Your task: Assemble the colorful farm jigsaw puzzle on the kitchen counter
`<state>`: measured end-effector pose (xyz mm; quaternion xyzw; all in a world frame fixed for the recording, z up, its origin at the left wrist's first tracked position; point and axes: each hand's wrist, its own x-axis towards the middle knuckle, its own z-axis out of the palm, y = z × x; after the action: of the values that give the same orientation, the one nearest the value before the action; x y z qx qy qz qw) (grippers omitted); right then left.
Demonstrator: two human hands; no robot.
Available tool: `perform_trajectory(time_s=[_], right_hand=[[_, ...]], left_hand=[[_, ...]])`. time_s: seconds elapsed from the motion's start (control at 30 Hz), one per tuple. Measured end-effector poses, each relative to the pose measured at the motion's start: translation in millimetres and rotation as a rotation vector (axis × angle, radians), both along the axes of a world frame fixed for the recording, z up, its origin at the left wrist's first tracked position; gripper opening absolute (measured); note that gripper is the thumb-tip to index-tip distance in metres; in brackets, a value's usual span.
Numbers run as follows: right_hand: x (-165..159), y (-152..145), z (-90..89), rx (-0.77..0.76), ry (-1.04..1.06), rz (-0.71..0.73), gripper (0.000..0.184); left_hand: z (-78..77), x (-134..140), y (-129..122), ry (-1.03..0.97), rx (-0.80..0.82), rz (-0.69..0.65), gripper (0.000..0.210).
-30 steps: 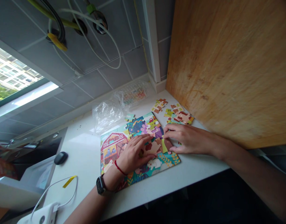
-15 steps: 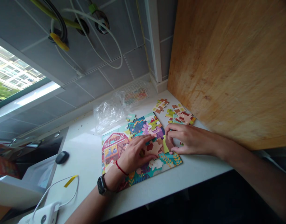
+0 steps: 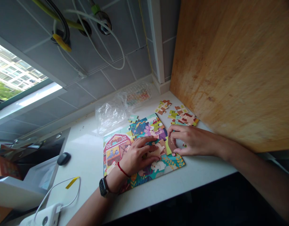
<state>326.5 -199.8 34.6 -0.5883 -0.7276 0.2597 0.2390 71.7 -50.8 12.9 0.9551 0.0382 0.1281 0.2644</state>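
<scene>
A colourful farm jigsaw puzzle (image 3: 116, 140) lies on the white counter, with a red barn on its left part and animals and plants along the near edge. My left hand (image 3: 140, 153) rests on its middle, thumb and fingers apart, partly covering a cream-and-brown area. At the board's right side my right hand (image 3: 185, 138) has its thumb and fingers closed on the edge of a green-and-brown puzzle piece (image 3: 169, 146). That piece lies at the puzzle's right border; whether it is fully seated I cannot tell. My right fingers hide part of it.
Loose puzzle pieces (image 3: 188, 118) lie beyond my right hand, beside a wooden panel (image 3: 229, 69). Another small group (image 3: 162, 106) is behind the board. Clear plastic packaging (image 3: 111, 114) lies near the tiled wall. A black mouse-shaped object (image 3: 63, 158) and a white cable (image 3: 49, 188) are at left.
My left fingers have shifted slightly over the cream-and-brown area, with the thumb and index finger a little closer. My right hand stays at the same piece. The whole view has moved slightly.
</scene>
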Motion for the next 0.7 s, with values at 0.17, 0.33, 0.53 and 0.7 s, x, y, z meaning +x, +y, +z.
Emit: perform_trajectory(time_s=[0.17, 0.33, 0.53, 0.7], right_hand=[[0.2, -0.1, -1.6, 0.008, 0.012, -0.009, 0.011], [0.4, -0.1, -3.6, 0.020, 0.013, -0.008, 0.010], [0.3, -0.1, -3.6, -0.022, -0.022, -0.027, 0.015], [1.4, 0.2, -9.6, -0.048, -0.037, -0.096, 0.053]], left_hand=[[0.6, 0.0, 0.0, -0.015, 0.009, -0.005, 0.027], [0.8, 0.3, -0.2, -0.015, 0.008, -0.005, 0.026], [0.1, 0.2, -0.5, -0.007, 0.001, -0.002, 0.026], [0.3, 0.0, -0.3, 0.003, 0.013, -0.010, 0.026]])
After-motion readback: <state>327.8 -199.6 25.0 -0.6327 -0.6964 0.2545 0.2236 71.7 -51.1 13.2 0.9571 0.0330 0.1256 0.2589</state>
